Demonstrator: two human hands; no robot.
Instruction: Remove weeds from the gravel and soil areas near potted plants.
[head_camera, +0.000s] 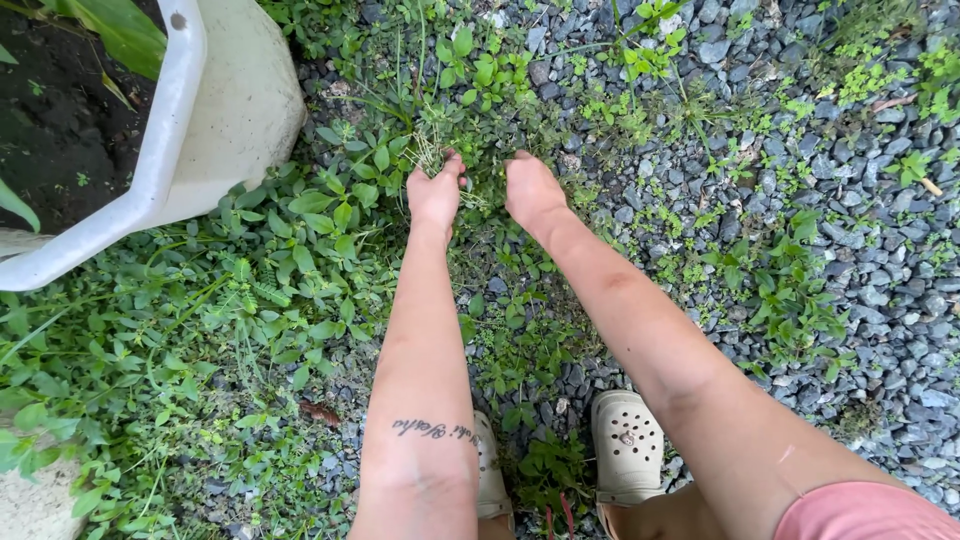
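A tuft of weeds (432, 152) is gripped in the closed left hand (435, 192) at upper centre of the frame. The right hand (530, 190) is pressed into the weeds beside it; its grip cannot be determined. Gravel (880, 300) fills the right side. A white planter (215, 120) is seen at upper left.
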